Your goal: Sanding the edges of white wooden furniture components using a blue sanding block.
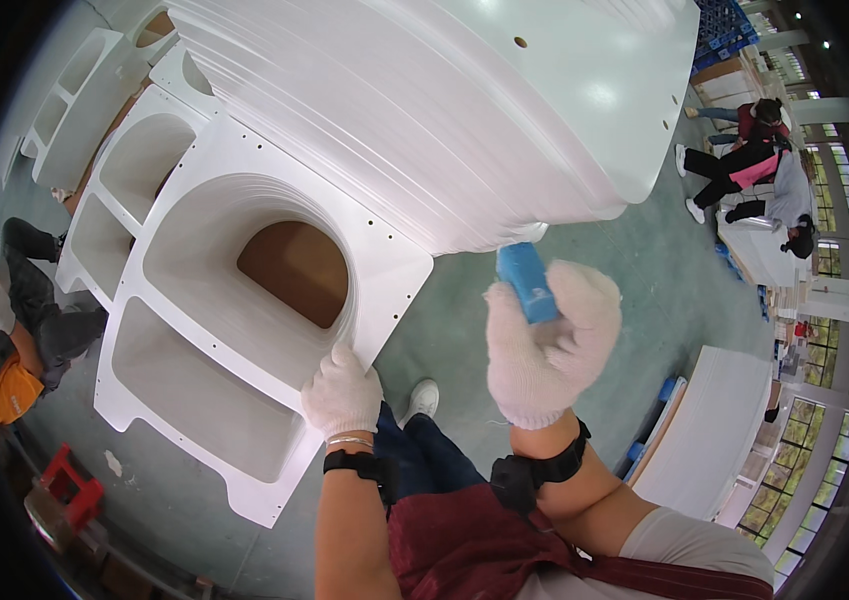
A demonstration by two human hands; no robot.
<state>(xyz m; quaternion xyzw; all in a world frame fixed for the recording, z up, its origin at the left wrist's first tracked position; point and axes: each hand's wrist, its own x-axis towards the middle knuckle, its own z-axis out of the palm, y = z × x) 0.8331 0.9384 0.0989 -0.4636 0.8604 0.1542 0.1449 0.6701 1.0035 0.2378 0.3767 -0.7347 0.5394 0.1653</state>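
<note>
Right hand [554, 335], knit-gloved, is grasping a blue rectangular block [522, 275] near the edge of a ridged white shell [394, 130]. Left hand [341, 392], likewise gloved, is gripping a smooth, hollowed white panel [399, 268].

A green floor [454, 345] spread out toward tall windows [802, 435].
At the far left, a person in dark trousers [49, 315] was near a red stand [74, 490]; at the upper right, more people [739, 165] were near a blue pallet [724, 30], and below them lay a pile of white sheets [704, 430].
</note>
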